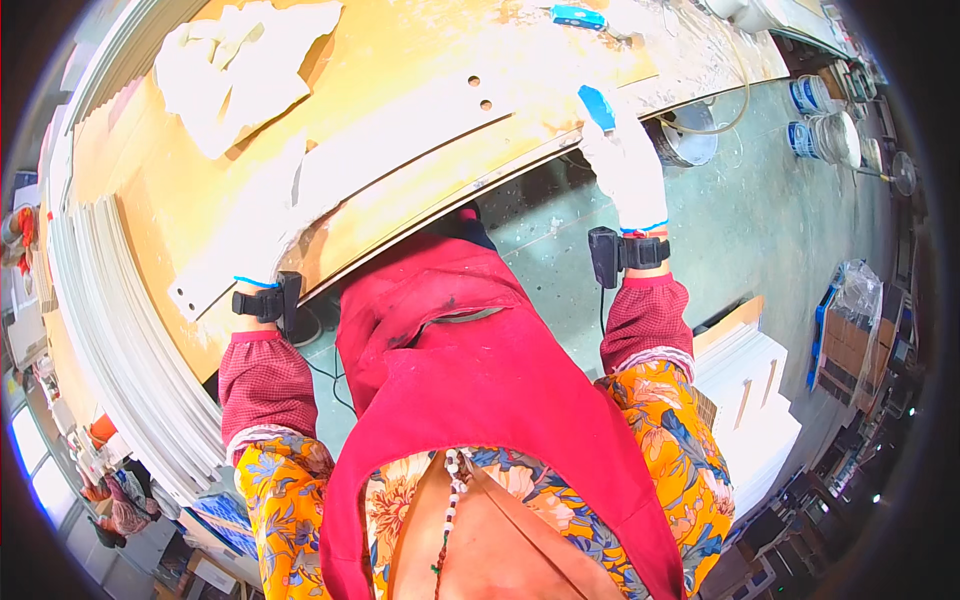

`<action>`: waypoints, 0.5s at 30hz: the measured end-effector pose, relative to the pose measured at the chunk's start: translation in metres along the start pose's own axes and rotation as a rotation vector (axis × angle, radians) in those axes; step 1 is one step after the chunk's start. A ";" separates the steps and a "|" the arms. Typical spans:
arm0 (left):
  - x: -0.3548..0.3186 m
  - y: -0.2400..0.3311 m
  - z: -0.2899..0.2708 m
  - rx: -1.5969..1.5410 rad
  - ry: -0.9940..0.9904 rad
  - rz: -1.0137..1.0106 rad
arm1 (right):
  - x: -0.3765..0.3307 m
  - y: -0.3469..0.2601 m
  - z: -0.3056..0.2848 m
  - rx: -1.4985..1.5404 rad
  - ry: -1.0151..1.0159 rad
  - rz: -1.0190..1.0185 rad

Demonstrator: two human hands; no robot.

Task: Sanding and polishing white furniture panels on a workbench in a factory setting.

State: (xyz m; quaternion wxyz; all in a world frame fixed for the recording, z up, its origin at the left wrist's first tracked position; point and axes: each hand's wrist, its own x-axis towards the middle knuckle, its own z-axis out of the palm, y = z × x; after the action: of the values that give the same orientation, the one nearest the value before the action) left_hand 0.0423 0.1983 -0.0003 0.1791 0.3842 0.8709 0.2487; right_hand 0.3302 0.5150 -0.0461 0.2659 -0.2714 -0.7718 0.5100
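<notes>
A long white panel [400, 150] with round holes near its ends lies slantwise on the yellowish worktable. My left hand [262, 225], in a white glove, rests on the panel's left part. Its fingers seem stretched out flat, though glare washes out their outline. At the table's front edge, past the panel's right end, my right hand [625, 165] is closed around a small blue block [597, 107]. That hand also wears a white glove. The block's underside is hidden.
A crumpled white cloth [235, 70] lies at the back left, and another blue block [578, 16] at the back. Stacked white strips [130, 330] stand along the left. Buckets [690, 135] sit on the floor to the right, with white boards [745, 390] nearer me.
</notes>
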 end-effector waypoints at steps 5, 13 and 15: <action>-0.014 0.004 0.007 0.192 0.026 0.080 | -0.008 -0.002 -0.001 -0.031 0.044 -0.125; -0.032 -0.008 0.027 0.330 0.135 0.148 | -0.013 0.004 0.012 0.495 0.137 0.307; -0.034 -0.008 0.031 0.332 0.133 0.123 | -0.020 0.007 0.018 0.358 0.154 0.191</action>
State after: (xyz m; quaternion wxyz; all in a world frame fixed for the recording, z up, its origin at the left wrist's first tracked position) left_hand 0.0749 0.1767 -0.0262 0.0397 0.4436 0.8849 0.1367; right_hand 0.3336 0.4922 -0.0615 0.3184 -0.3298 -0.6171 0.6395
